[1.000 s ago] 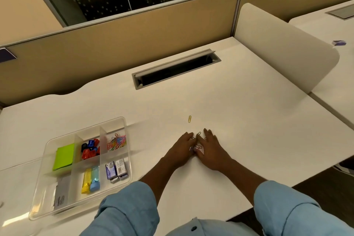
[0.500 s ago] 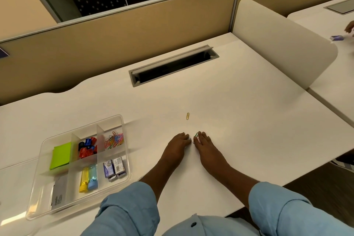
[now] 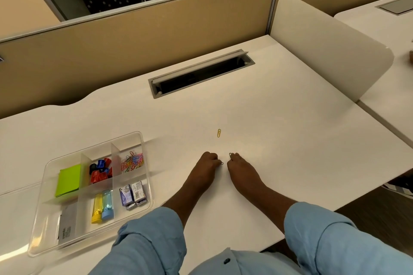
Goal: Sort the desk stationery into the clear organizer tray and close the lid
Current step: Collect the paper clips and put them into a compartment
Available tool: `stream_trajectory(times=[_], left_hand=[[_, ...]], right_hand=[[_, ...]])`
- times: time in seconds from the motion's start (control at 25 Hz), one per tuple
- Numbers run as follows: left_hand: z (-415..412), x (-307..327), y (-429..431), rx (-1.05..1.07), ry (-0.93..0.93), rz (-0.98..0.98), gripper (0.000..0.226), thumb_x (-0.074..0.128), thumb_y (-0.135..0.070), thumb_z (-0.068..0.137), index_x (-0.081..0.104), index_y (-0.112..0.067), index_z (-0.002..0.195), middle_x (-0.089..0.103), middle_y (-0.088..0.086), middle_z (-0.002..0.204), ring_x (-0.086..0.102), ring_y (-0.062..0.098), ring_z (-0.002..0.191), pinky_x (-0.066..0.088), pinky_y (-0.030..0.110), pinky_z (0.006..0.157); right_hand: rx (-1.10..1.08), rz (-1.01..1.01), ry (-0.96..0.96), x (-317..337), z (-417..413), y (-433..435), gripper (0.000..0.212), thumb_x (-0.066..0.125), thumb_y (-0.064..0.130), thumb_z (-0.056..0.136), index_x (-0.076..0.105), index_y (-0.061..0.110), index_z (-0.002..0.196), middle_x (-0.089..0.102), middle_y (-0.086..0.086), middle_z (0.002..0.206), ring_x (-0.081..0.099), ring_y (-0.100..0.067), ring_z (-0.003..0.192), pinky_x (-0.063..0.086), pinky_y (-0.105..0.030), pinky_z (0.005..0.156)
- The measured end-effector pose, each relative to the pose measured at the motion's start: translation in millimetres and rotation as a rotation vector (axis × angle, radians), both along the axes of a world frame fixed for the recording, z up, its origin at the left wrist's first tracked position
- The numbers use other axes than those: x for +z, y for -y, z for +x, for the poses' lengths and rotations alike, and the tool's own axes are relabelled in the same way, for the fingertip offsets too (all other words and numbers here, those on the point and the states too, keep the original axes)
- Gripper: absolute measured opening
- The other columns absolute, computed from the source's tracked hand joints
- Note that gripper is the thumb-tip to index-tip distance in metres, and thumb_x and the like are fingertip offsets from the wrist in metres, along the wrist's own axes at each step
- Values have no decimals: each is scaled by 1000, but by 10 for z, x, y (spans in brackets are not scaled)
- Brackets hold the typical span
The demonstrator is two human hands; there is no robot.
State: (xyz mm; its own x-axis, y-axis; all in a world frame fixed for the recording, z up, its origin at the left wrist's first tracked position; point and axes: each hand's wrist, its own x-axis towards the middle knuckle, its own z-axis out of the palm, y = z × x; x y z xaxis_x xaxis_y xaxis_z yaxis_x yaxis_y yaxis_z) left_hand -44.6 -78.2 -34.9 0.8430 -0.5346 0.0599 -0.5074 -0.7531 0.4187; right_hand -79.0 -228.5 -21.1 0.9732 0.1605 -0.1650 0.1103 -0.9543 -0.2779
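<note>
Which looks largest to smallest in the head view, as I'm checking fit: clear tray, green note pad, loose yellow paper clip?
clear tray
green note pad
loose yellow paper clip
The clip lies farther off, but the order is clear.

A white desk is seen, with a cable slot set into it at 12 o'clock. A clear organizer tray is placed flat at 8 o'clock. A single yellow paper clip is left lying near the middle. At 6 o'clock from it, the left hand and right hand are rested on the surface, close together, each with a small clip at its fingertips.
</note>
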Motion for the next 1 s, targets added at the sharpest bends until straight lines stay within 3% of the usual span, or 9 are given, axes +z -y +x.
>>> stream_trajectory(times=[0.08,0.16,0.24,0.36,0.52,0.6,0.72,0.84,1.0], left_hand=[[35,22,9,-4,-8,2,32,40,0,89,70,-3,100,64,15,87,53,31,89,41,34,75],[78,38,35,7,-45,15,32,40,2,90,69,-5,102,66,14,92,53,29,91,39,31,78],[115,60,74,59,-100,32,30,41,2,90,66,-6,104,66,13,98,54,28,96,37,28,81],[167,112,131,191,-230,-5,20,48,-3,91,63,-6,103,65,15,102,56,28,98,41,30,81],[212,153,147,268,-349,-47,20,52,-9,91,58,-4,110,61,17,108,56,29,101,43,33,83],[204,147,158,290,-337,-22,22,50,-5,90,57,-2,110,60,17,110,54,30,104,41,31,85],[198,149,143,365,-310,-91,21,46,1,87,61,2,101,63,17,105,55,30,102,39,29,81],[211,238,78,586,-419,-297,24,46,2,88,67,-1,99,65,10,103,59,22,97,41,22,75],[247,416,-117,804,-617,-730,19,48,5,86,64,-5,82,64,7,82,60,19,62,53,20,54]], right_hand=[[-36,63,22,7,-8,6,29,35,-1,94,57,5,113,45,-13,141,40,-25,134,39,-29,101],[-105,162,53,20,-3,19,21,37,2,93,57,8,90,60,-13,113,56,-28,107,42,-32,81],[-222,258,80,29,41,40,21,38,4,93,56,5,82,62,-11,91,58,-27,85,42,-35,72],[-348,292,72,41,130,64,21,42,2,89,55,6,73,58,-6,74,52,-22,71,33,-30,61],[-450,429,93,49,226,95,20,52,-6,81,71,0,82,71,-12,86,65,-24,82,48,-27,72],[-536,540,86,80,276,130,19,61,-6,79,74,0,91,73,-11,96,67,-22,91,48,-20,81],[-699,665,43,132,371,175,20,66,-7,71,75,3,86,74,-10,95,66,-18,85,44,-17,76],[-910,849,-34,212,463,161,22,67,-8,66,74,10,77,74,-9,91,65,-18,74,50,-24,69],[-997,1095,-120,397,613,-67,26,71,-11,65,69,15,66,73,-14,84,70,-33,82,58,-43,83]])
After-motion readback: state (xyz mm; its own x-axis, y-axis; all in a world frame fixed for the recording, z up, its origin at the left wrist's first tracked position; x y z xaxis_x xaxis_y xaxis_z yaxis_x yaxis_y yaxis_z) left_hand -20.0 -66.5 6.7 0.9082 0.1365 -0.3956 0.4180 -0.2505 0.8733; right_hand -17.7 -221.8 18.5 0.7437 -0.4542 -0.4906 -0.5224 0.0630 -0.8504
